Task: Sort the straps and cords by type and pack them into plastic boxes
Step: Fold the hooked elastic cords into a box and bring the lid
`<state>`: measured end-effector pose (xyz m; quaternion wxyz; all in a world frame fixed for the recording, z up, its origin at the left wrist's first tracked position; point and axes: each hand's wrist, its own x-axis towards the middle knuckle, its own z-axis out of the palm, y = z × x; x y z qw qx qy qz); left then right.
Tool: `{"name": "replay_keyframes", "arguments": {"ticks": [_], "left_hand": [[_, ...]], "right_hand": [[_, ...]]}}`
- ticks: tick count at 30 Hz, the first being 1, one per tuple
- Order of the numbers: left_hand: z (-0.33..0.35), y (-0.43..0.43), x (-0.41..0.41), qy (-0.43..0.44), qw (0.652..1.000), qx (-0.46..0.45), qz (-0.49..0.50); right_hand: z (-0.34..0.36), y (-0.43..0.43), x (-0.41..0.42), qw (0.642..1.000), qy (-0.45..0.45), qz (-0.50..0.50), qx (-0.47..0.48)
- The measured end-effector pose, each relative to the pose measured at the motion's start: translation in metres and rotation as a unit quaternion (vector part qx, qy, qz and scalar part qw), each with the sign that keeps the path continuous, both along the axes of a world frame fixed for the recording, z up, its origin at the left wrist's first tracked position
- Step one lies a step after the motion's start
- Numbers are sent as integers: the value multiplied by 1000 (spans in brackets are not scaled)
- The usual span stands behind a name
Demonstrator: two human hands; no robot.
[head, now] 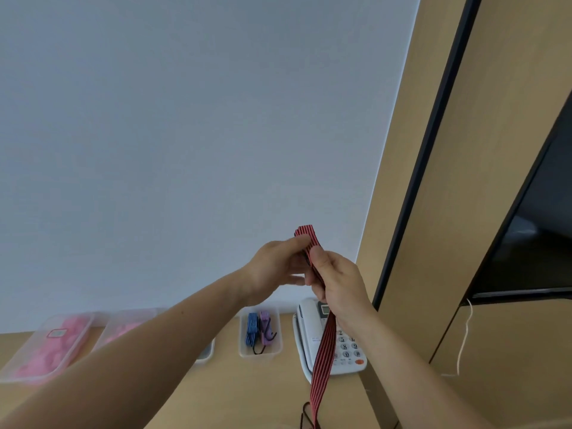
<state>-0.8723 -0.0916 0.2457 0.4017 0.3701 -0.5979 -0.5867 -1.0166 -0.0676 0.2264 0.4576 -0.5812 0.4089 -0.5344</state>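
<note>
red striped strap (323, 345) runs off the bottom edge, lower end not visible; dark hook (305, 413) beside it cut by same edge. part of the strap hidden inside right hand (339, 283). left hand (275, 264) fingertips covered by strap and right hand. left forearm hides most of a clear box (205, 354), contents can't tell. pink stuff in far-left box (12, 371) blurred, lid label (57, 333) unreadable. phone (305, 329) partly behind strap, display too small to read. dark screen (532, 243) cut off at right edge.
</note>
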Motion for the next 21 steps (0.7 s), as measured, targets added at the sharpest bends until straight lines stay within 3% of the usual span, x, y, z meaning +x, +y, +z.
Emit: {"name": "replay_keyframes", "arguments": {"ticks": [3,8,14,18,21], "left_hand": [[4,2,-2,36,998,-40,26],[3,-4,-1,21,992,-94,86],[-3,-10,2,-80,965,-196,152],[-12,-13,4,-200,907,-319,186],[-15,-14,8,-292,808,-472,200]], "right_hand": [[-4,0,1,999,27,-21,12],[-8,2,-2,998,5,-8,63],[-11,3,-4,994,16,6,112],[-10,0,-5,995,20,-33,95],[-4,-3,-3,997,14,-41,69]]}}
